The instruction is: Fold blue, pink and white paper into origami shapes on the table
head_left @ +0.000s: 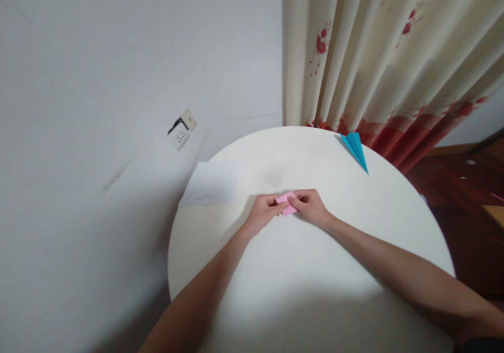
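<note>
The left hand (262, 212) and the right hand (312, 206) pinch a small piece of pink paper (291, 210) between them above the near-middle of the round white table (275, 264), thumbs on top, the other fingers mostly hidden beneath or behind it. Its folds are too small to make out, and it may be touching the tabletop, though the view does not settle that. Both forearms and the table's near edge are cut off below, while the curtain (374, 54) runs out of frame above.
</note>
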`<state>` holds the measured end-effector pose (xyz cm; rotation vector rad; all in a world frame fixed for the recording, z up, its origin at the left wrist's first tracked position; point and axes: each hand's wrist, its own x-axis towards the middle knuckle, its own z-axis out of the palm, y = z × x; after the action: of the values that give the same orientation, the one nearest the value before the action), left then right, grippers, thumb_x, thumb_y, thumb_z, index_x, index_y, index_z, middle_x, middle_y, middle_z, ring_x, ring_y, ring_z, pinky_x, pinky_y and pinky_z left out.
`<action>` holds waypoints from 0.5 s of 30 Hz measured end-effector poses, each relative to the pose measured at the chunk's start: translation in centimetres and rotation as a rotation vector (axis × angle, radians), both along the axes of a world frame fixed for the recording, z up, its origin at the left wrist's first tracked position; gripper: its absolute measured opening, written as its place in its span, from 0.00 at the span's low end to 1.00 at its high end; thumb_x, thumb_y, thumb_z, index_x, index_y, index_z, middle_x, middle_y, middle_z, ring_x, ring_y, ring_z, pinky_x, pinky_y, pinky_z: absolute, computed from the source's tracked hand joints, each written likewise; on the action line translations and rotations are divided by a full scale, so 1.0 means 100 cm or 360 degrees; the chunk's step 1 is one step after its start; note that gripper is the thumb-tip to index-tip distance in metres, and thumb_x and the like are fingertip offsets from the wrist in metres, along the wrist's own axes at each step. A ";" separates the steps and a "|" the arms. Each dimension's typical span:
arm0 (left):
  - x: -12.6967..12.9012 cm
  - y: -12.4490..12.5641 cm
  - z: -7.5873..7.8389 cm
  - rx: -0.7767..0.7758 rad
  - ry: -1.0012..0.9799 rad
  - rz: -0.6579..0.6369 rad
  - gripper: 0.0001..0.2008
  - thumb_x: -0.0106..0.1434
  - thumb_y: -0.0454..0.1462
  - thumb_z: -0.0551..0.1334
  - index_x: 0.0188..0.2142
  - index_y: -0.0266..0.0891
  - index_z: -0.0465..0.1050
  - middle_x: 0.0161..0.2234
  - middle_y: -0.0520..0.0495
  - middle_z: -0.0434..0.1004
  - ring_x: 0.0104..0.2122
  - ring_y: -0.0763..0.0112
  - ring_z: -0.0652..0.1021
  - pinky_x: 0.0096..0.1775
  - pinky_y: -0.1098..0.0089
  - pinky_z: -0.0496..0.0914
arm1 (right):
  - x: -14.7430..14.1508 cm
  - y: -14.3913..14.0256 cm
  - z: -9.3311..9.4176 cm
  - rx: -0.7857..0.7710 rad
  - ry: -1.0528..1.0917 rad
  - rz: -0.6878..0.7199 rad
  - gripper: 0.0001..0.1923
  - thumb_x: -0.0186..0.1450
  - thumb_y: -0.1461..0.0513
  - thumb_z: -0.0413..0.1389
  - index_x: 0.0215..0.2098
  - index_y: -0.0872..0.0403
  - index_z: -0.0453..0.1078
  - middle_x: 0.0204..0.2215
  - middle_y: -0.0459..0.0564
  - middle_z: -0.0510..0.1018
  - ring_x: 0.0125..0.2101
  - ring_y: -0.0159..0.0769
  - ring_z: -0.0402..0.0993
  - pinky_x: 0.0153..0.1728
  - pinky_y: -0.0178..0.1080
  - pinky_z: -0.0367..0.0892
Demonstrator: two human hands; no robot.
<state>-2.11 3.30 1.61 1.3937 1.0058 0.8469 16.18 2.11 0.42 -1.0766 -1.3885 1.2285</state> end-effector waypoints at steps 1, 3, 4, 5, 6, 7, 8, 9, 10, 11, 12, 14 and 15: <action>0.000 0.000 0.000 -0.0024 -0.0018 -0.0001 0.16 0.55 0.46 0.71 0.28 0.33 0.78 0.23 0.50 0.76 0.24 0.75 0.72 0.27 0.74 0.61 | -0.001 0.000 0.000 -0.0004 -0.0001 0.0019 0.23 0.61 0.46 0.60 0.23 0.58 0.73 0.18 0.43 0.68 0.20 0.28 0.58 0.23 0.34 0.52; 0.001 0.000 0.001 -0.0067 -0.0059 0.0027 0.17 0.54 0.47 0.71 0.28 0.33 0.78 0.23 0.50 0.76 0.24 0.75 0.72 0.28 0.74 0.62 | -0.002 -0.001 0.002 -0.0017 0.0015 0.0035 0.23 0.62 0.46 0.60 0.25 0.57 0.74 0.19 0.44 0.69 0.21 0.29 0.59 0.24 0.34 0.53; 0.002 -0.001 0.002 -0.0077 -0.0075 0.0060 0.17 0.54 0.47 0.71 0.27 0.32 0.78 0.23 0.50 0.76 0.24 0.75 0.72 0.28 0.73 0.63 | -0.002 -0.001 0.003 -0.0021 0.0027 0.0042 0.23 0.62 0.45 0.60 0.27 0.57 0.74 0.20 0.44 0.70 0.22 0.30 0.60 0.24 0.35 0.54; 0.003 -0.001 0.003 -0.0080 -0.0087 0.0099 0.17 0.53 0.47 0.72 0.27 0.32 0.78 0.23 0.49 0.76 0.24 0.74 0.72 0.28 0.73 0.63 | -0.003 -0.001 0.003 -0.0022 0.0032 0.0047 0.23 0.62 0.45 0.59 0.28 0.57 0.74 0.21 0.45 0.71 0.23 0.30 0.61 0.25 0.35 0.55; 0.004 -0.002 0.004 -0.0076 -0.0096 0.0136 0.18 0.53 0.47 0.72 0.27 0.32 0.79 0.23 0.49 0.76 0.24 0.74 0.72 0.28 0.73 0.63 | -0.003 0.000 0.004 -0.0019 0.0028 0.0050 0.23 0.62 0.45 0.59 0.28 0.57 0.74 0.21 0.45 0.71 0.23 0.30 0.61 0.25 0.35 0.55; 0.005 -0.002 0.005 -0.0074 -0.0103 0.0160 0.18 0.52 0.47 0.72 0.27 0.32 0.79 0.23 0.49 0.77 0.23 0.74 0.72 0.28 0.73 0.64 | -0.003 0.000 0.003 -0.0011 0.0014 0.0049 0.23 0.62 0.44 0.59 0.27 0.57 0.74 0.21 0.44 0.70 0.23 0.30 0.60 0.25 0.35 0.55; 0.005 -0.002 0.006 -0.0073 -0.0108 0.0172 0.17 0.52 0.47 0.72 0.27 0.33 0.79 0.23 0.48 0.77 0.23 0.74 0.72 0.28 0.73 0.64 | -0.003 0.000 0.003 -0.0001 -0.0007 0.0045 0.23 0.62 0.44 0.59 0.26 0.56 0.73 0.20 0.44 0.69 0.22 0.30 0.60 0.25 0.35 0.55; 0.005 -0.002 0.007 -0.0073 -0.0110 0.0172 0.17 0.52 0.47 0.72 0.27 0.33 0.79 0.23 0.48 0.78 0.23 0.73 0.72 0.28 0.72 0.64 | -0.003 0.001 0.002 0.0010 -0.0028 0.0038 0.24 0.62 0.44 0.58 0.25 0.56 0.72 0.19 0.43 0.68 0.22 0.30 0.59 0.25 0.35 0.54; 0.005 -0.002 0.007 -0.0074 -0.0105 0.0167 0.17 0.52 0.47 0.72 0.27 0.33 0.79 0.24 0.47 0.78 0.24 0.73 0.72 0.28 0.72 0.64 | -0.002 0.001 0.001 0.0020 -0.0047 0.0029 0.24 0.62 0.44 0.58 0.24 0.56 0.71 0.19 0.43 0.67 0.22 0.29 0.58 0.24 0.35 0.53; 0.005 -0.002 0.008 -0.0076 -0.0094 0.0159 0.17 0.52 0.47 0.72 0.26 0.33 0.79 0.24 0.47 0.78 0.24 0.73 0.73 0.28 0.72 0.65 | -0.002 0.002 0.000 0.0028 -0.0062 0.0021 0.24 0.63 0.44 0.57 0.23 0.56 0.70 0.18 0.43 0.66 0.21 0.29 0.57 0.24 0.35 0.53; 0.005 -0.002 0.008 -0.0076 -0.0080 0.0147 0.17 0.52 0.47 0.71 0.26 0.32 0.79 0.23 0.47 0.78 0.24 0.72 0.73 0.28 0.72 0.65 | -0.001 0.002 0.000 0.0034 -0.0075 0.0018 0.25 0.63 0.44 0.57 0.23 0.55 0.69 0.18 0.42 0.65 0.21 0.29 0.56 0.24 0.35 0.52; 0.004 -0.002 0.008 -0.0064 -0.0058 0.0119 0.17 0.54 0.47 0.70 0.26 0.32 0.79 0.23 0.46 0.78 0.24 0.72 0.73 0.29 0.72 0.65 | 0.000 0.002 -0.001 0.0044 -0.0098 0.0021 0.25 0.63 0.44 0.57 0.22 0.55 0.68 0.18 0.42 0.64 0.21 0.29 0.55 0.23 0.35 0.51; 0.004 -0.002 0.007 -0.0048 -0.0053 0.0107 0.17 0.55 0.47 0.70 0.27 0.32 0.79 0.23 0.46 0.78 0.24 0.72 0.73 0.29 0.72 0.65 | 0.000 0.002 -0.002 0.0046 -0.0105 0.0028 0.25 0.63 0.44 0.57 0.22 0.55 0.67 0.18 0.42 0.64 0.21 0.29 0.55 0.23 0.35 0.50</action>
<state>-1.70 3.13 2.34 1.3226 1.0409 0.8983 16.18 2.35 0.27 -1.0952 -1.4644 1.1915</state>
